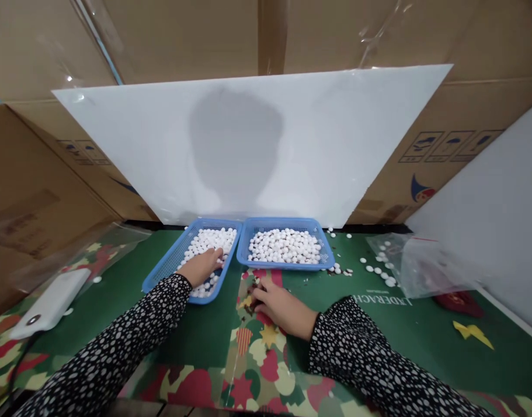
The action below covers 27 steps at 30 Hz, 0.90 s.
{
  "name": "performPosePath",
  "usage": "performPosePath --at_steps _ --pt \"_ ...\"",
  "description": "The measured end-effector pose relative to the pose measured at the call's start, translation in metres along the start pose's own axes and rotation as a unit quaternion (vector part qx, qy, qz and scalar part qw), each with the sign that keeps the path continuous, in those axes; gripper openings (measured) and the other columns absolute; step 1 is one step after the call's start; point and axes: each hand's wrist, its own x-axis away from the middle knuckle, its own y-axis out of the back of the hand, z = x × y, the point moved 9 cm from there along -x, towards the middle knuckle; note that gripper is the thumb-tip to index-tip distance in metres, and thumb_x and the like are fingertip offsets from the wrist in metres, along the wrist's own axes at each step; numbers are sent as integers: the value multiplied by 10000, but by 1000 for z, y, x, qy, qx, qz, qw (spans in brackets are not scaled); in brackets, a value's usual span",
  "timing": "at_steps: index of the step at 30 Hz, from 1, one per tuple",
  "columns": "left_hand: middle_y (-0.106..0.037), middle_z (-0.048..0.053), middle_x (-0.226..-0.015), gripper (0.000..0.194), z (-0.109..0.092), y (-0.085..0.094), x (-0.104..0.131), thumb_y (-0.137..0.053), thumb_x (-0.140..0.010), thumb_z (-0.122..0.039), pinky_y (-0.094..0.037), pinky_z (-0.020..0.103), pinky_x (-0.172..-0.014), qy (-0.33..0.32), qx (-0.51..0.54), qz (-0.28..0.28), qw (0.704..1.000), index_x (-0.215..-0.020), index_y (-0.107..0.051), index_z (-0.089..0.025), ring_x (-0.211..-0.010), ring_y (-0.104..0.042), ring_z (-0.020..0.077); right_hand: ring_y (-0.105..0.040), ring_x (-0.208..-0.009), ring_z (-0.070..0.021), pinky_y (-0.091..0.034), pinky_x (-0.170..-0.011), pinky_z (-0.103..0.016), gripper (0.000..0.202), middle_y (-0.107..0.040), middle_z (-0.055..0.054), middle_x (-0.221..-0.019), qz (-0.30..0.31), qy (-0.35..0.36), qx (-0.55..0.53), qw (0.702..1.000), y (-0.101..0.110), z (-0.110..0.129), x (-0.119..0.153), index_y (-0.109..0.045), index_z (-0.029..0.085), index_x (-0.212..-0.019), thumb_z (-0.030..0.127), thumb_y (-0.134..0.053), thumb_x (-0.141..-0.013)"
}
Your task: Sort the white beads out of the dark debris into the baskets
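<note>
My left hand (201,267) reaches into the left blue mesh basket (164,271), its fingers bent together among small white round pieces (214,236). Whatever lies between those fingertips is too small to make out. Beside the baskets, my right hand (281,307) rests low over the patterned strip of the table cover, fingers curled and closed. Small dark brown crumbs (249,302) lie at its fingertips, and what they pinch is hidden. The right blue basket (287,267), close against the left one, holds a heap of the same white pieces (285,246).
Loose white pieces (379,270) lie right of the baskets near a clear plastic bag (431,266). A yellow scrap (473,333) and a dark red item (459,303) are farther right. A white corded device (53,304) lies left. A white board (318,150) and cardboard (474,110) stand behind.
</note>
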Motion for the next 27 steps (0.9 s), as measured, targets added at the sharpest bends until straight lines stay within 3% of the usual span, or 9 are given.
performPosePath --at_steps 4,7,11,13,15,17,21,24,27 --pt "-671 102 -954 293 12 10 1 -383 -886 -358 -455 344 -798 28 47 -34 998 -990 -595 -184 -910 -619 249 -594 -869 -192 -479 -771 -311 91 -572 -42 -996 -9 -20 -37 999 13 -5 8 -596 201 -963 145 -582 -893" --pt "-615 30 -695 275 26 18 7 -485 -843 -417 -427 263 -550 101 192 -55 975 -925 -604 -182 -622 -578 180 -597 -867 -188 -469 -770 -298 94 -602 -34 -954 -24 -22 -68 997 25 -4 13 -595 195 -916 108 -574 -888" --pt "-503 -27 -619 285 23 35 19 -685 -740 -403 -242 157 -397 141 541 -103 823 -840 -588 -154 -497 -421 72 -598 -819 -174 -453 -736 -281 80 -631 -20 -896 -72 -22 -130 989 36 -6 18 -607 199 -879 120 -596 -874" --pt "-518 -13 -665 288 6 45 26 -716 -740 -363 -236 132 -395 127 634 -120 753 -882 -610 -136 -522 -420 54 -603 -753 -166 -447 -697 -278 53 -645 -6 -823 -91 -36 -181 979 37 -12 20 -614 205 -890 165 -581 -890" --pt "-553 15 -721 271 -23 48 31 -715 -762 -340 -261 118 -405 100 684 -107 715 -901 -636 -122 -555 -444 48 -607 -673 -156 -446 -642 -271 55 -655 3 -756 -91 -66 -268 957 32 -22 21 -608 202 -902 216 -555 -905" --pt "-589 41 -772 239 -57 37 34 -720 -764 -317 -281 117 -414 76 708 -73 698 -879 -655 -118 -581 -470 52 -609 -616 -145 -441 -568 -253 86 -674 -9 -759 -76 -104 -380 916 23 -32 22 -588 191 -893 266 -548 -901" --pt "-589 24 -714 213 -109 -13 32 -759 -726 -276 -255 119 -408 68 744 -5 665 -840 -656 -128 -546 -462 42 -586 -567 -112 -384 -486 -203 174 -684 -24 -770 -66 -152 -523 836 13 -47 23 -588 164 -827 335 -617 -847" --pt "-546 -15 -601 248 -122 -44 26 -766 -721 -300 -212 131 -392 64 757 11 650 -865 -652 -134 -451 -364 19 -558 -553 -88 -355 -480 -191 235 -669 -15 -747 -84 -154 -552 815 20 -53 24 -633 147 -836 377 -671 -813" --pt "-600 11 -673 301 -121 -58 21 -800 -687 -310 -222 130 -398 61 790 1 610 -869 -624 -148 -496 -422 31 -570 -570 -93 -369 -492 -195 272 -671 -6 -741 -110 -169 -594 779 27 -59 27 -629 160 -859 386 -741 -755"
